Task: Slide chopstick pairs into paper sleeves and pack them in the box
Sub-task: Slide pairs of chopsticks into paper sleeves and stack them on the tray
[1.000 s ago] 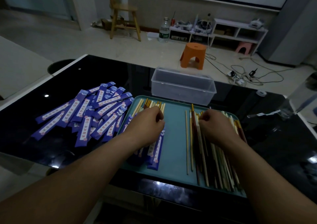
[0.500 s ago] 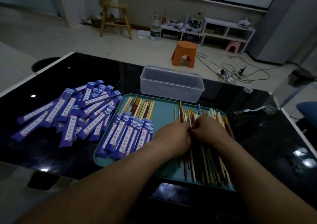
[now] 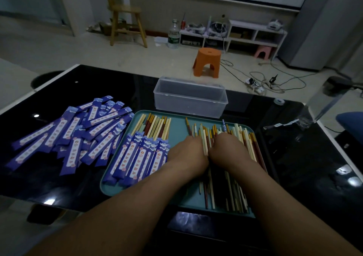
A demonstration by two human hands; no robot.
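1 tray (image 3: 177, 130) is set on the table (image 3: 304, 157). On the tray's right half a loose pile of chopsticks (image 3: 243, 138) is spread, pale, red and brown. They are too many and too overlapped to be counted.

2 hands are laid on that pile, backs up, side by side and almost touching. The left hand (image 3: 188, 153) is placed near the tray's middle and the right hand (image 3: 227, 149) just right of it. The fingers of both are curled down among the sticks and hidden, so it cannot be told whether anything is grasped.

On the tray's left half about 6 sleeved pairs (image 3: 141, 157) are laid in a row, with stick ends protruding at the far side. Left of the tray, on the table, some 20 or more sleeves (image 3: 78, 134) are heaped. Just behind the tray 1 clear, open-topped box (image 3: 190, 98) is placed.
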